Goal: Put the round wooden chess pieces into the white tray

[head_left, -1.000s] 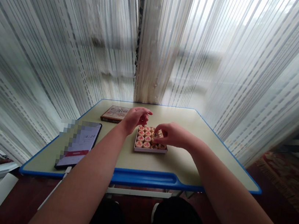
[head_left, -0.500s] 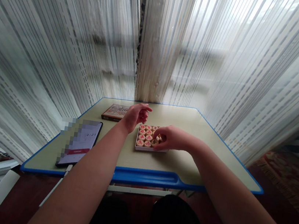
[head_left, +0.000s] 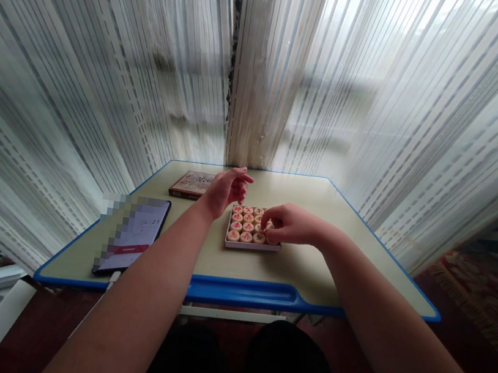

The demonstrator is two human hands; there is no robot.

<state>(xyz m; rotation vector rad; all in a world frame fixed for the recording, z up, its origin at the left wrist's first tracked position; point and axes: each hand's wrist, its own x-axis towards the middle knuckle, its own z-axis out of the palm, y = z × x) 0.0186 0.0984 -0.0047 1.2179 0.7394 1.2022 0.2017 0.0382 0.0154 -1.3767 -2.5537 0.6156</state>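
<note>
Wooden xiangqi pieces (head_left: 241,227) are sitting in rows in a white tray (head_left: 252,247) on the bench (head_left: 296,273); from the head view, the tray is looking nearly full. My right hand (head_left: 292,225) is curling its fingertips (head_left: 267,221) over the tray's right side, pinching I cannot tell what. My left hand (head_left: 230,191) is hovering loosely curled, empty, beside the tray.

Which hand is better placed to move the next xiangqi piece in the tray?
Right, probably: the right hand has fingers on the xiangqi pieces, while the left hand is raised beside the tray.
</note>
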